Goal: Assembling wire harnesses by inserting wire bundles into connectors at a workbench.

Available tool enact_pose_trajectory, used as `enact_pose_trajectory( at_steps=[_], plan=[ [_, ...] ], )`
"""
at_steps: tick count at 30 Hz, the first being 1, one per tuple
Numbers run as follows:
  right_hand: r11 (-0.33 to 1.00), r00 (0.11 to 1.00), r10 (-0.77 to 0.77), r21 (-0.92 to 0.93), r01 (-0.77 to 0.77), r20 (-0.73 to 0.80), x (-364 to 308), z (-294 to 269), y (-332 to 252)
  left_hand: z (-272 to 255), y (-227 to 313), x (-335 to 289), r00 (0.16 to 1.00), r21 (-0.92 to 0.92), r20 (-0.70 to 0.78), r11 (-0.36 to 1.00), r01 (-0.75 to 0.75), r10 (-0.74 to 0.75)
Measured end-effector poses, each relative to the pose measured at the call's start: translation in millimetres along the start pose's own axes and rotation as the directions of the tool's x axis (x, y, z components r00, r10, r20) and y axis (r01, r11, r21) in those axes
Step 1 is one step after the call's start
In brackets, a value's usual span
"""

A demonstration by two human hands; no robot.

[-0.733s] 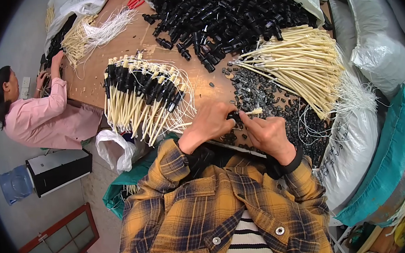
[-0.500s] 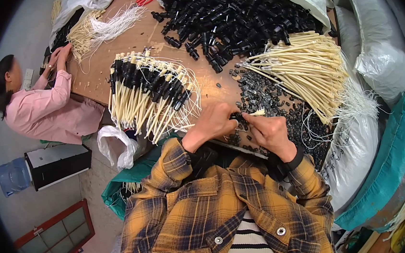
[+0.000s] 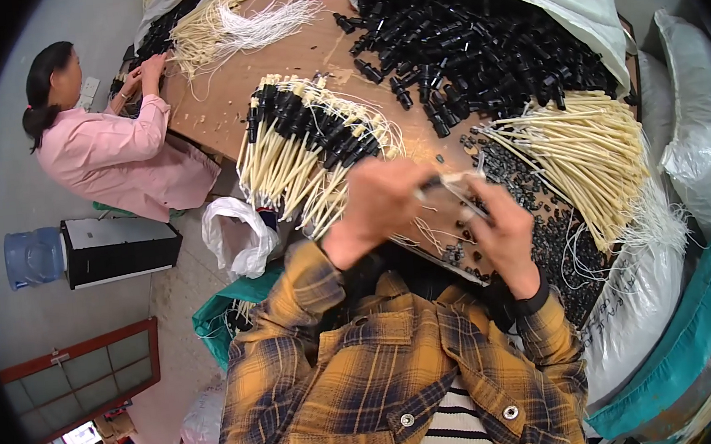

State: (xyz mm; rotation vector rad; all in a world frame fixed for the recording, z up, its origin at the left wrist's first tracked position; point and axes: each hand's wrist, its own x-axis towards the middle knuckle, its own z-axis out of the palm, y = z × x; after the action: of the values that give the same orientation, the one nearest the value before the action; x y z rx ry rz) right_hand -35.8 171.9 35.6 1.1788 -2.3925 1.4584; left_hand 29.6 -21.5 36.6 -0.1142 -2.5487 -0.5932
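As L hand (image 3: 381, 200) grips blk pc (image 3: 430, 183), R hand (image 3: 501, 228) alongside, both blurred

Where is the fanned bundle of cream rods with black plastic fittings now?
In the head view, the bundle lies left of centre on the brown table, past the left hand, left of heaped black fittings.

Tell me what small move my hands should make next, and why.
Perhaps steady the left hand and right hand and check the fit: a dark piece shows at the left, a pale piece at the right, but blur hides whether they're joined.
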Motion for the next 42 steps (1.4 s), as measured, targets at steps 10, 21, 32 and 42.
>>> enact_pose_trajectory(
  at_steps=[10, 21, 32, 42],
  plan=[
    [0.949, 0.950, 0.257, -0.233, -0.214, 0.176, -20, -31, 45, -15, -61, 14, 0.983, 0.223, -0.141, 0.964, 0.148, -0.119],
    [0.624, 0.897, 0.426, -0.681, -0.384, -0.115, -42, -96, 105, 85, -63, 56, 0.958, 0.125, 0.262, 0.988, 0.087, -0.117],
    [0.951, 0.987, 0.142, -0.286, -0.115, 0.076, -31, -67, 56, 62, -20, 26, 0.896, -0.369, 0.392, 0.857, 0.359, -0.206],
    [0.875, 0.966, -0.046, -0.456, 0.162, 0.255, -25, -45, 30, 73, -10, 3, 0.916, -0.289, 0.399, 0.953, 0.088, 0.036]
  ],
)
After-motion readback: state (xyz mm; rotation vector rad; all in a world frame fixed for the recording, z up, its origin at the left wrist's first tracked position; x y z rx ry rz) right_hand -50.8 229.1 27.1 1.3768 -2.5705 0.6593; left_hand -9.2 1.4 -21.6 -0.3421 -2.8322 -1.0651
